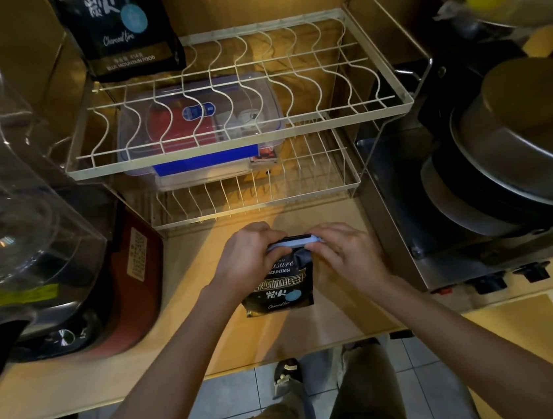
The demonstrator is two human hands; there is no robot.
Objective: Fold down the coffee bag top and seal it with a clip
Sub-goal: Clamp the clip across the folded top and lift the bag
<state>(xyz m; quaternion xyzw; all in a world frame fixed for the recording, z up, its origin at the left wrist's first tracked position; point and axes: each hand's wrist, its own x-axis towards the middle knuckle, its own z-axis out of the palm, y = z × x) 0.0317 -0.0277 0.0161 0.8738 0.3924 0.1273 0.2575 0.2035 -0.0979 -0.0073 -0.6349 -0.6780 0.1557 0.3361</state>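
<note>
A small black coffee bag [282, 286] with white and gold lettering stands on the wooden counter [212, 323], its top folded over. A long light-blue clip [294, 241] lies across the folded top. My left hand [251, 257] grips the clip's left end and the bag's upper left corner. My right hand [345, 253] pinches the clip's right end with thumb and fingers. Both hands hide the ends of the clip and the bag's top corners.
A white wire dish rack [240, 117] stands behind the bag, with a clear plastic box [200, 131] on its lower shelf. A second, larger black coffee bag [120, 30] sits at its upper left. A blender [9, 205] is left, stacked pots [511, 162] right.
</note>
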